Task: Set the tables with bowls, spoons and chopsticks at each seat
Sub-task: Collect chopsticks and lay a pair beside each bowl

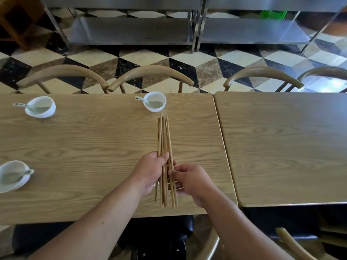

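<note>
We look down on a pale wood-grain tabletop (93, 139). Our left hand (150, 171) has its fingers and thumb curled round a bundle of long, light wooden chopsticks (163, 136). The bundle lies over the near middle of the tabletop, pointing away towards the far edge. Our right hand (191, 180), just beside the left, pinches the rightmost sticks between its thumb and bent fingers.

A small round white ceramic bowl (42, 107) stands at the far left. A second bowl (155, 102) stands just beyond the chopstick tips, and a third bowl (11, 177) is at the near left edge. Each holds a white ceramic spoon (20, 105).

A second matching tabletop (281, 143) adjoins on the right. Curved wooden chair backs (150, 74) line the far side, above a chequered tile floor (187, 59).
</note>
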Demonstrator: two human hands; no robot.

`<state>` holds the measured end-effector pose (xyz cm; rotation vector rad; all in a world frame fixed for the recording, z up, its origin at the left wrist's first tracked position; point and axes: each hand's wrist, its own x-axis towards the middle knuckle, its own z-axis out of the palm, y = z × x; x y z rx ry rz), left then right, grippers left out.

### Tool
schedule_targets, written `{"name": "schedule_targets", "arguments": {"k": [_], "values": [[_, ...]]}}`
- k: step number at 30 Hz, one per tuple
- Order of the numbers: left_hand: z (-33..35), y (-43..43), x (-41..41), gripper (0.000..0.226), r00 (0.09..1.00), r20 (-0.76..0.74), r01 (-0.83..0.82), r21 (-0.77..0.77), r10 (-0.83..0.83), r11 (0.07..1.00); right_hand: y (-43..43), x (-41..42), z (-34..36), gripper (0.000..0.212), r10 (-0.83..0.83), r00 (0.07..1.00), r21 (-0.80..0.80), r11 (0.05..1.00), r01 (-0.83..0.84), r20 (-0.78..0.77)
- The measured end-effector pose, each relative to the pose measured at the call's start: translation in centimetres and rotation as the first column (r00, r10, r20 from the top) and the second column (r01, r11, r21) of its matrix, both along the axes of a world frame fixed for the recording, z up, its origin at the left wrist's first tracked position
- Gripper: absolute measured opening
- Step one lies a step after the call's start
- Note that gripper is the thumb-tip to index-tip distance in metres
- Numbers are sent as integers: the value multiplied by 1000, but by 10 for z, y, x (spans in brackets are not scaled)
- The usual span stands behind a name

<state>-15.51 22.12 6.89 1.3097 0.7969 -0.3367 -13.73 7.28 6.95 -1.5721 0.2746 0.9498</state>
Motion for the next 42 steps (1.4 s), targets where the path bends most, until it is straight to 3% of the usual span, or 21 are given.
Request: {"name": "schedule_targets", "arguments": {"k": [6,10,13,16,22,24,26,28,29,32,34,38,42], "values": [[-1,2,2,20,993,-23,-114,68,116,991,-10,6,-21,11,-56,997,14,998,57,-60],[-1,14,-1,19,988,-17,-152,22,152,988,-37,17,-57,9,-196,980,-191,964,187,-27],[0,13,-3,19,990,-9,-138,-10,138,990,-43,21,-85,11,-62,996,-364,931,34,-65],[-3,12,-3,19,992,-12,-123,-42,123,991,-30,25,-102,8,72,995,-407,908,-96,-73],[-12,30,-5,18,994,-20,-110,-75,109,991,-12,32,-116,19,224,975,-542,818,-193,-8],[-14,41,-7,19,993,-21,-121,-104,119,987,-18,28,-99,21,246,967,-620,769,-156,62],[-14,57,-11,20,992,-19,-124,-141,123,982,-17,22,-79,25,185,951,-660,750,27,249],[-14,74,-16,20,992,-8,-124,-176,124,977,6,16,-59,28,53,923,-553,813,183,382],[-13,87,-21,20,992,1,-121,-189,123,975,31,10,-48,26,10,929,-465,868,176,371],[-6,140,-41,20,993,32,-109,-185,116,977,128,-18,-23,19,32,992,-176,984,-10,123],[4,187,-59,21,994,40,-98,-155,105,983,189,-43,-13,24,94,995,-60,994,-93,24],[17,291,-100,26,998,59,-21,-81,26,997,293,-96,1,19,66,998,28,997,-66,6],[29,367,-134,26,998,57,-25,-155,35,988,376,-133,13,14,30,999,71,997,-32,29]]}}
